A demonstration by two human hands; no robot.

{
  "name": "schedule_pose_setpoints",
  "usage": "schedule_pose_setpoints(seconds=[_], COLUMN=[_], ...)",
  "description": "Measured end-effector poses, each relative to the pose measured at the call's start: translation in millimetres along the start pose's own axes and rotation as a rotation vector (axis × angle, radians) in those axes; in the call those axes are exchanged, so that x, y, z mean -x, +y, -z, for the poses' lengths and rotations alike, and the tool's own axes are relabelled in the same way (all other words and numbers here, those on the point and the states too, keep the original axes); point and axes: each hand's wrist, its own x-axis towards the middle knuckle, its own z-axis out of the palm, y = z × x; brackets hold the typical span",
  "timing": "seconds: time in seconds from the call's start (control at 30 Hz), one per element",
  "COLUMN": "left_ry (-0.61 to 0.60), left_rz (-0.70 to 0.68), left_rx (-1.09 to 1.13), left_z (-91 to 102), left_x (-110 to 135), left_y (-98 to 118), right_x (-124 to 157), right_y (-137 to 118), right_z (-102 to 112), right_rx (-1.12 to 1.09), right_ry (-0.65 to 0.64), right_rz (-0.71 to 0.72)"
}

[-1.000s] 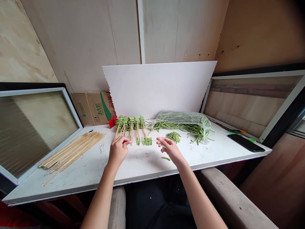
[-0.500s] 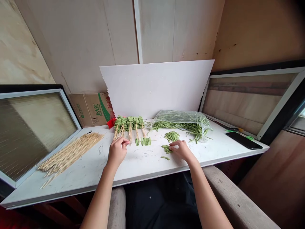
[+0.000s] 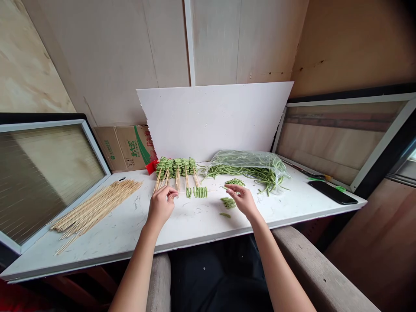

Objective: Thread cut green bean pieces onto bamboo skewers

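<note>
My left hand (image 3: 163,202) is closed on one end of a bamboo skewer (image 3: 212,190), which points to the right. Several short green bean pieces (image 3: 200,192) are threaded along it. My right hand (image 3: 241,199) pinches a single bean piece (image 3: 225,187) between thumb and fingers, to the right of the skewer's free tip and apart from it. Just below that hand lies a small row of cut bean pieces (image 3: 228,203), and one loose piece (image 3: 225,215) rests nearer the table edge. A heap of cut pieces (image 3: 235,182) sits behind my right fingers, partly covered by them.
Stacked bean skewers (image 3: 175,167) stand at the back, handles toward me. Bare skewers (image 3: 97,208) spread over the left of the white table (image 3: 191,225). Long beans in a clear plastic bag (image 3: 247,160) lie back right; a phone (image 3: 333,192) is at far right. Behind is a cardboard box (image 3: 125,147).
My right hand has lifted from the row of cut beans and moved up and slightly left, with a bean piece in its fingers. My left hand holds the skewer nearly still.
</note>
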Motion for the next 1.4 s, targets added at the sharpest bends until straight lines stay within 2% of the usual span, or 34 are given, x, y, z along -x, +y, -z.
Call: schedule_pose_setpoints(seconds=[0.1, 0.23, 0.5, 1.4], left_ry=[0.028, 0.039, 0.047, 0.01], left_rz=[0.004, -0.014, -0.003, 0.025], left_rx=[0.008, 0.008, 0.001, 0.012], left_z=[-1.9, -3.8, -3.5, -6.4], left_x=[0, 1, 0, 1], left_y=[4, 8, 9, 4], right_x=[2, 6, 13, 12], right_y=[-9, -18, -33, -28], right_z=[-15, -31, -37, -40], right_rx=[-0.202, -0.434, -0.757, -0.746], right_ry=[-0.013, -0.092, -0.205, -0.143], right_rz=[-0.056, -0.137, -0.225, -0.243])
